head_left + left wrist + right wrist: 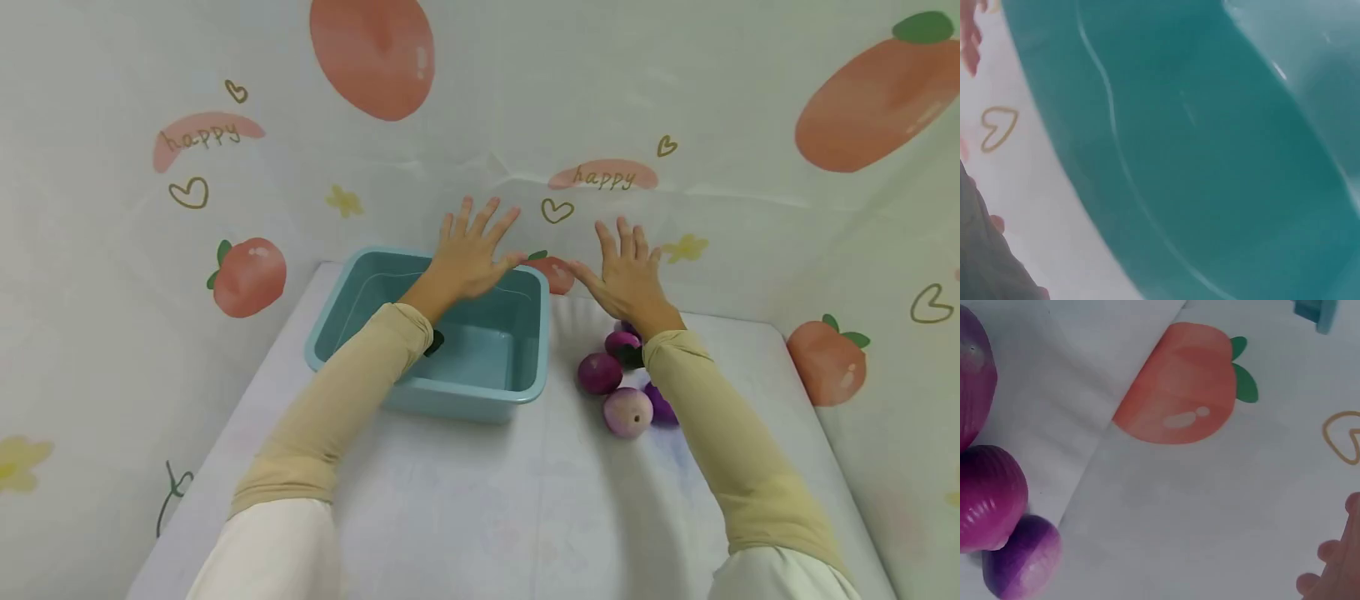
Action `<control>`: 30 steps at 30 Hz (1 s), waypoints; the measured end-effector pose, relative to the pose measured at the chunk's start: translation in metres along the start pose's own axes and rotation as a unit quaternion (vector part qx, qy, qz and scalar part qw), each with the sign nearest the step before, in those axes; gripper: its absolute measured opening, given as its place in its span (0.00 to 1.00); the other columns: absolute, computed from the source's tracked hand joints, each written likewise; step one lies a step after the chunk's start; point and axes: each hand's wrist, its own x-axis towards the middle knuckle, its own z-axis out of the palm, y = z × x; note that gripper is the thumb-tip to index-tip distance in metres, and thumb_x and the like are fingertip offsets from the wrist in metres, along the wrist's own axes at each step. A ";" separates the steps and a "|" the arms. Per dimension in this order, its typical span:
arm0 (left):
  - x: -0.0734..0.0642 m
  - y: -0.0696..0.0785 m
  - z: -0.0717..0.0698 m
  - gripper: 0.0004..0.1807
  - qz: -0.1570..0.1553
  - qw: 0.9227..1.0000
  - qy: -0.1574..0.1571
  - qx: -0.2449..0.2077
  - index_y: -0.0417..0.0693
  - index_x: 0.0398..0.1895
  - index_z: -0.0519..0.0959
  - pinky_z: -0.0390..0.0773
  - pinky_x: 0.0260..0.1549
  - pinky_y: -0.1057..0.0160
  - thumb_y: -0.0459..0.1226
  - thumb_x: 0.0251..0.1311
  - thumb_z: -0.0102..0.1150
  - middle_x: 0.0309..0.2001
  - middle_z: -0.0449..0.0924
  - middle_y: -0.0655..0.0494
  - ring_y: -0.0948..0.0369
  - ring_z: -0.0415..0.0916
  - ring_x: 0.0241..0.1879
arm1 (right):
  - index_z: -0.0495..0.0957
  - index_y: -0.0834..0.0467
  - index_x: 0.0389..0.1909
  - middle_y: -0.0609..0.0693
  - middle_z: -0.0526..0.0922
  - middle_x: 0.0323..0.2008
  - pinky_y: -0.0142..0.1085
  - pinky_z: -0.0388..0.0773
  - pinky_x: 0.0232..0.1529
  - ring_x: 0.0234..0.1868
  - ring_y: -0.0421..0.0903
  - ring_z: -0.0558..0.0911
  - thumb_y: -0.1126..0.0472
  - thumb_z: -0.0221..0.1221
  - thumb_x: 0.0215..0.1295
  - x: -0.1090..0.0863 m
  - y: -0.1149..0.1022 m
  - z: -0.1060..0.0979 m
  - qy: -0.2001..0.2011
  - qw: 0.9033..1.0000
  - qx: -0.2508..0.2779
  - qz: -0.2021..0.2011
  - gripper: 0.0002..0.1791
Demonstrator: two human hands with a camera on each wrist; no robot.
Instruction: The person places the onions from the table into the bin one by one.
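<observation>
My left hand (pixel 471 254) is held up over the back right part of a light teal plastic basin (pixel 450 398), fingers spread and holding nothing. The basin's inside wall (pixel 1210 150) fills most of the left wrist view. My right hand (pixel 628 279), also with spread fingers and nothing in it, hovers beyond a group of purple onions (pixel 600 373) to the right of the basin. A paler onion (pixel 628 412) with a small dark hole lies at the front of the group. The right forearm partly hides the onions; in the right wrist view a round magenta onion (pixel 991 500) sits among them.
A pale cloth covers the table (pixel 465 500). Behind it and at both sides hangs a white cloth (pixel 480 75) printed with peaches, hearts and the word "happy". The basin stands near the table's back left corner.
</observation>
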 end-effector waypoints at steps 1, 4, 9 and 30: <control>-0.001 -0.001 -0.003 0.42 -0.001 1.000 0.000 0.001 0.77 0.82 0.31 0.30 0.79 0.36 0.70 0.70 0.27 0.85 0.25 0.61 0.44 0.18 0.83 | 0.34 0.50 0.83 0.62 0.30 0.83 0.76 0.32 0.72 0.82 0.70 0.33 0.24 0.37 0.71 -0.003 0.001 -0.001 0.001 1.000 0.006 -0.005 0.52; -0.007 -0.006 -0.013 0.41 -0.006 1.000 -0.004 0.007 0.76 0.82 0.31 0.30 0.79 0.36 0.70 0.71 0.27 0.85 0.25 0.61 0.44 0.18 0.83 | 0.36 0.53 0.83 0.65 0.35 0.82 0.73 0.35 0.75 0.81 0.72 0.38 0.25 0.38 0.71 -0.012 0.006 0.000 0.001 1.000 0.021 -0.021 0.52; -0.020 -0.013 -0.029 0.41 -0.006 1.000 -0.005 0.014 0.76 0.82 0.31 0.30 0.79 0.36 0.69 0.71 0.30 0.85 0.25 0.60 0.45 0.19 0.83 | 0.38 0.57 0.82 0.68 0.37 0.81 0.69 0.43 0.76 0.79 0.74 0.42 0.30 0.44 0.73 -0.035 0.013 0.005 -0.026 0.998 0.043 -0.035 0.51; -0.101 -0.090 -0.093 0.43 -0.021 0.997 0.075 0.002 0.69 0.84 0.40 0.38 0.75 0.28 0.62 0.72 0.43 0.85 0.34 0.55 0.44 0.24 0.84 | 0.60 0.60 0.75 0.71 0.60 0.65 0.69 0.67 0.66 0.68 0.72 0.62 0.38 0.67 0.61 -0.098 0.026 0.059 -0.095 0.990 0.095 -0.028 0.50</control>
